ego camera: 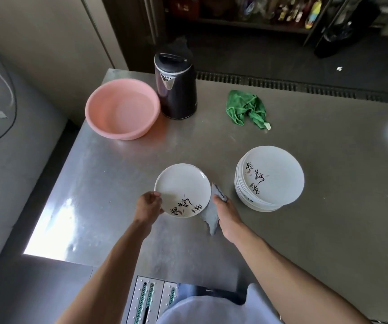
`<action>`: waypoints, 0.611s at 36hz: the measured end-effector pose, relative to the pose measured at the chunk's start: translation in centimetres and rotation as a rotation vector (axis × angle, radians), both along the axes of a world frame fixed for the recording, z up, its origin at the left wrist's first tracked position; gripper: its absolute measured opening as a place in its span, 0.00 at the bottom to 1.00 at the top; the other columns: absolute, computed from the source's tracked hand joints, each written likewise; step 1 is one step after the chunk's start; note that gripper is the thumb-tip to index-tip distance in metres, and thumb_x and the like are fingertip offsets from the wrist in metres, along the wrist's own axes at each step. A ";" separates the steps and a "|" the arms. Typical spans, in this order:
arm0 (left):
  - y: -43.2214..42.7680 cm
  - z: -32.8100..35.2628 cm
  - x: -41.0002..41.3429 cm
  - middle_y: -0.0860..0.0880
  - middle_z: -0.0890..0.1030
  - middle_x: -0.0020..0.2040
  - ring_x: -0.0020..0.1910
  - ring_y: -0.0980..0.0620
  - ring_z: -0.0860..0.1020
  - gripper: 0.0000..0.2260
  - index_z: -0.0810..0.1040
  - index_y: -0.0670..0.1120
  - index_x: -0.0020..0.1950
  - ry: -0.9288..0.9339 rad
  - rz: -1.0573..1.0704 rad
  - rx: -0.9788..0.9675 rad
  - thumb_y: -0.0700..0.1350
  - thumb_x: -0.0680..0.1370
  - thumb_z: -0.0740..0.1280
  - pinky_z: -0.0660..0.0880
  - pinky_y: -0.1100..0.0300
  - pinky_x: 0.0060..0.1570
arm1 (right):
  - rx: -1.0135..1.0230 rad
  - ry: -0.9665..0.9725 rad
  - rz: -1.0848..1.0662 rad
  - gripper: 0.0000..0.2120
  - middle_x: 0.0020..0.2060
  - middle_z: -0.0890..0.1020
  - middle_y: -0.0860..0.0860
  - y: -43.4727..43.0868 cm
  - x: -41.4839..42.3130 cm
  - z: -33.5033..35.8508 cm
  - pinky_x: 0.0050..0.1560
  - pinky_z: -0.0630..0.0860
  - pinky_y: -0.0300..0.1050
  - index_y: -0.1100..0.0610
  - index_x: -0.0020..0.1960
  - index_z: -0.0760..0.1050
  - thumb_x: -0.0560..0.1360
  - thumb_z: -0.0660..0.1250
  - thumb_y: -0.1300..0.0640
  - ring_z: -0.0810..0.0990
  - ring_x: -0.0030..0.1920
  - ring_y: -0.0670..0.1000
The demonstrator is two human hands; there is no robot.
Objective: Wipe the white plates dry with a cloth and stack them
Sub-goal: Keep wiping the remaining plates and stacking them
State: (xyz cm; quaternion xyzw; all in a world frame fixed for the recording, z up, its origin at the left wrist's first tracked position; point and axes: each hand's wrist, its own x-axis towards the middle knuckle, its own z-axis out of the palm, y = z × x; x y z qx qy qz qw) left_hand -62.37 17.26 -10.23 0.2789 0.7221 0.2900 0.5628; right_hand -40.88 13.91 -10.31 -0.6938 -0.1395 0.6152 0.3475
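White round plate with black calligraphy (pixel 183 189) is over the steel table (pixel 305 230) in front of us. Our left hand (pixel 147 204) curls its fingers round the near rim, and our right hand (pixel 225 211) grips a crumpled grey cloth (pixel 209 218) against its right edge. We judge this plate mid-wipe. The tall stack of matching plates (pixel 272 174) to the right looks finished, though we cannot tell.

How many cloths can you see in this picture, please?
2. A grey cloth is gripped in the right hand beside the plate; a green cloth lies crumpled on the table, right of the kettle. None seems hidden.
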 end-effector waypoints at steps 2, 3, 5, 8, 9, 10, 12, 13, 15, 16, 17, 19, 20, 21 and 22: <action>-0.3 0.3 0.3 0.42 0.77 0.50 0.49 0.44 0.78 0.10 0.70 0.40 0.59 -0.022 0.024 0.004 0.30 0.80 0.60 0.81 0.52 0.48 | -0.002 0.010 -0.008 0.08 0.53 0.82 0.51 -0.2 0.2 0.0 0.63 0.75 0.51 0.51 0.59 0.76 0.81 0.62 0.55 0.80 0.56 0.53; -0.6 0.4 0.4 0.40 0.77 0.53 0.50 0.44 0.78 0.12 0.68 0.40 0.62 -0.035 0.047 0.007 0.30 0.80 0.60 0.81 0.51 0.48 | -0.006 0.015 -0.015 0.05 0.51 0.81 0.50 -0.2 0.3 0.0 0.63 0.75 0.51 0.49 0.55 0.76 0.81 0.62 0.54 0.80 0.55 0.53; -1.2 0.6 0.4 0.38 0.77 0.57 0.53 0.41 0.80 0.18 0.65 0.42 0.67 -0.071 0.068 0.013 0.30 0.79 0.61 0.81 0.49 0.48 | -0.010 0.003 -0.029 0.05 0.48 0.81 0.49 -0.4 0.6 0.1 0.63 0.75 0.52 0.49 0.48 0.75 0.81 0.62 0.53 0.80 0.53 0.52; -2.1 0.6 0.7 0.40 0.81 0.53 0.53 0.40 0.83 0.21 0.70 0.40 0.72 -0.133 0.018 -0.011 0.29 0.79 0.60 0.83 0.50 0.46 | 0.003 -0.053 -0.027 0.06 0.46 0.80 0.46 -0.8 1.4 0.3 0.56 0.74 0.47 0.49 0.45 0.75 0.80 0.63 0.51 0.79 0.48 0.47; -2.5 0.7 1.0 0.43 0.82 0.47 0.48 0.44 0.85 0.21 0.73 0.39 0.71 -0.147 -0.006 -0.010 0.29 0.79 0.59 0.84 0.53 0.43 | 0.006 -0.082 -0.026 0.06 0.47 0.79 0.47 -0.9 1.7 0.4 0.54 0.72 0.46 0.50 0.47 0.75 0.80 0.62 0.51 0.78 0.48 0.47; -2.9 0.8 1.2 0.47 0.81 0.41 0.42 0.50 0.85 0.21 0.74 0.39 0.70 -0.160 -0.022 -0.004 0.29 0.79 0.58 0.84 0.55 0.41 | 0.011 -0.116 -0.028 0.05 0.48 0.78 0.47 -1.2 2.1 0.4 0.54 0.70 0.45 0.50 0.49 0.74 0.81 0.62 0.50 0.77 0.49 0.48; -3.8 1.1 1.7 0.52 0.82 0.36 0.38 0.55 0.84 0.20 0.75 0.40 0.70 -0.192 -0.036 0.014 0.30 0.79 0.58 0.83 0.56 0.40 | 0.051 -0.184 -0.046 0.05 0.50 0.77 0.47 -1.7 2.8 0.6 0.55 0.68 0.44 0.49 0.55 0.73 0.81 0.61 0.51 0.75 0.49 0.48; -4.3 1.3 2.0 0.52 0.84 0.38 0.40 0.53 0.85 0.21 0.74 0.41 0.71 -0.214 -0.039 0.021 0.30 0.80 0.58 0.83 0.56 0.40 | 0.090 -0.207 -0.056 0.07 0.53 0.77 0.46 -2.0 3.2 0.7 0.56 0.67 0.43 0.49 0.58 0.74 0.81 0.60 0.52 0.75 0.51 0.47; -5.4 1.6 2.8 0.45 0.86 0.48 0.47 0.46 0.86 0.22 0.73 0.43 0.73 -0.253 -0.046 0.022 0.31 0.80 0.58 0.83 0.53 0.41 | 0.162 -0.236 -0.070 0.10 0.56 0.77 0.46 -2.8 4.1 1.1 0.57 0.67 0.42 0.49 0.61 0.74 0.82 0.60 0.54 0.75 0.56 0.47; -6.0 1.8 3.3 0.42 0.85 0.52 0.49 0.43 0.86 0.22 0.73 0.44 0.73 -0.264 -0.056 0.020 0.31 0.80 0.58 0.83 0.52 0.42 | 0.180 -0.252 -0.077 0.07 0.55 0.79 0.48 -3.3 4.6 1.2 0.57 0.67 0.41 0.48 0.57 0.75 0.82 0.60 0.55 0.76 0.55 0.48; -6.5 1.9 3.9 0.40 0.85 0.54 0.50 0.41 0.86 0.23 0.74 0.45 0.73 -0.274 -0.070 0.015 0.31 0.80 0.58 0.83 0.51 0.42 | 0.186 -0.264 -0.083 0.05 0.52 0.80 0.49 -3.7 5.1 1.4 0.55 0.68 0.41 0.49 0.51 0.75 0.82 0.61 0.55 0.77 0.51 0.48; -7.6 2.1 5.1 0.40 0.84 0.55 0.50 0.40 0.86 0.23 0.75 0.47 0.73 -0.283 -0.107 -0.012 0.33 0.79 0.60 0.83 0.50 0.42 | 0.178 -0.273 -0.091 0.06 0.44 0.79 0.43 -4.7 6.3 1.5 0.52 0.69 0.41 0.49 0.47 0.74 0.82 0.61 0.55 0.76 0.44 0.42; -8.0 2.3 5.4 0.40 0.85 0.55 0.50 0.41 0.86 0.24 0.76 0.48 0.72 -0.284 -0.128 -0.029 0.35 0.77 0.62 0.83 0.51 0.42 | 0.172 -0.283 -0.078 0.05 0.42 0.78 0.40 -5.1 6.8 1.3 0.50 0.70 0.41 0.50 0.49 0.75 0.82 0.61 0.55 0.75 0.43 0.41; -8.4 2.3 5.7 0.41 0.85 0.56 0.50 0.42 0.86 0.26 0.76 0.49 0.72 -0.289 -0.152 -0.044 0.38 0.73 0.63 0.83 0.51 0.42 | 0.171 -0.298 -0.062 0.05 0.41 0.78 0.40 -5.6 7.3 1.3 0.47 0.71 0.41 0.51 0.50 0.76 0.82 0.61 0.55 0.75 0.42 0.40; -8.9 2.4 6.2 0.42 0.85 0.57 0.50 0.42 0.86 0.28 0.77 0.50 0.71 -0.296 -0.174 -0.056 0.40 0.70 0.63 0.83 0.51 0.42 | 0.174 -0.319 -0.046 0.07 0.40 0.79 0.41 -6.1 8.0 1.0 0.43 0.72 0.39 0.53 0.48 0.77 0.81 0.61 0.55 0.76 0.41 0.40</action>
